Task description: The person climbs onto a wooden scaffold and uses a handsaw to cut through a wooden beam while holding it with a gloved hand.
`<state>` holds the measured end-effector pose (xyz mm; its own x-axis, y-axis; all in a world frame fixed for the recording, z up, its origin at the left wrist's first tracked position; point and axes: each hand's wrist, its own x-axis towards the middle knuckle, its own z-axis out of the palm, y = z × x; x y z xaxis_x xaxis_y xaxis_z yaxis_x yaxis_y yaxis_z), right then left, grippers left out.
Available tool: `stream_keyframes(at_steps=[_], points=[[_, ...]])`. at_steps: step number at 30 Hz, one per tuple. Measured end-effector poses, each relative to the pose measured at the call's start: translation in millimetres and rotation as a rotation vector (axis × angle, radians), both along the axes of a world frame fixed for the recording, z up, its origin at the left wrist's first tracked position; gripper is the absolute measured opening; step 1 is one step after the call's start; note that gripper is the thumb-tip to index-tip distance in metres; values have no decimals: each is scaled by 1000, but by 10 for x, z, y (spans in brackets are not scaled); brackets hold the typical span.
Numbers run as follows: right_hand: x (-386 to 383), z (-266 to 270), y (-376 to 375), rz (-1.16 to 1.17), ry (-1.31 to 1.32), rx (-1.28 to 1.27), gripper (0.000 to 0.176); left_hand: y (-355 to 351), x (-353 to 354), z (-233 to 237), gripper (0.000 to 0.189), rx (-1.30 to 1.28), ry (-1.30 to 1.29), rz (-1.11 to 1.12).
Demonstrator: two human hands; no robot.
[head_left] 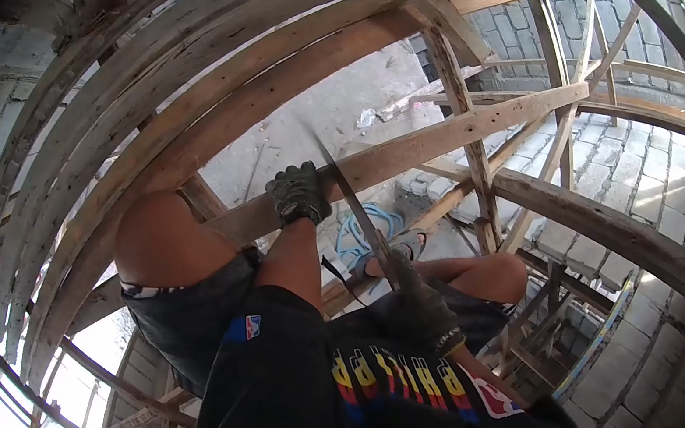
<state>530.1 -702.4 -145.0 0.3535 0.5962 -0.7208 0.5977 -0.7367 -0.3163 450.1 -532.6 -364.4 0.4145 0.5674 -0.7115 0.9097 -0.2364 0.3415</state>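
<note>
My left hand point(298, 194), in a dark work glove, is closed over the top edge of a wooden plank point(425, 147) that runs across in front of me. A handsaw point(361, 215) crosses this plank just right of the left hand's fingers, its thin blade pointing up and away. Low in front of my chest, my right hand point(421, 313), also gloved, is wrapped round the saw's handle, which is mostly hidden by the glove. The blade's far end looks blurred.
Several long boards point(249, 64) curve across the upper left. An upright post point(456, 99) and a thick beam point(610, 223) stand to the right, beside a block wall point(618, 164). Below the plank are a coiled light-blue hose point(374, 220) and my sandalled foot point(412, 245).
</note>
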Motion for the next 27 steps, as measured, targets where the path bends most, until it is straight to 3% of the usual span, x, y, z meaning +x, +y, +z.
stream_keyframes(at_steps=[3,6,7,8,10,11,13,15,16,18,20,22,24,26,27], points=[[54,-206,89,72,-29,27,74,34,40,-10,68,24,14,9],[300,-1442,478,180,-77,345,74,10,45,-59,67,10,12,-44],[326,-1592,671,246,-94,279,72,27,55,-162,66,36,0,-58],[274,-1598,815,296,-111,197,70,-1,31,-198,65,47,-12,-88],[233,-1122,572,169,-56,269,69,-81,25,-212,65,29,-2,-108],[189,-687,579,52,3,-112,75,2,22,-233,65,36,10,-90],[67,-212,-79,79,-26,115,78,0,32,-36,66,3,8,-42],[50,-110,-193,60,-37,70,79,40,40,-52,65,25,19,-6],[94,-193,-171,123,-50,164,79,64,53,-57,65,33,5,-7],[262,-800,-131,224,-60,230,79,45,29,-47,65,39,-13,8],[290,-1342,542,144,-18,121,78,102,-19,197,65,-8,-23,-38],[313,-1347,983,88,6,99,78,235,45,248,64,6,-39,-72],[320,-1256,777,130,-28,146,76,140,18,210,64,-4,-45,-126],[164,-520,447,60,-22,-2,76,216,2,134,63,4,-25,-38],[129,-319,79,175,0,166,79,121,2,94,63,-14,-14,-18]])
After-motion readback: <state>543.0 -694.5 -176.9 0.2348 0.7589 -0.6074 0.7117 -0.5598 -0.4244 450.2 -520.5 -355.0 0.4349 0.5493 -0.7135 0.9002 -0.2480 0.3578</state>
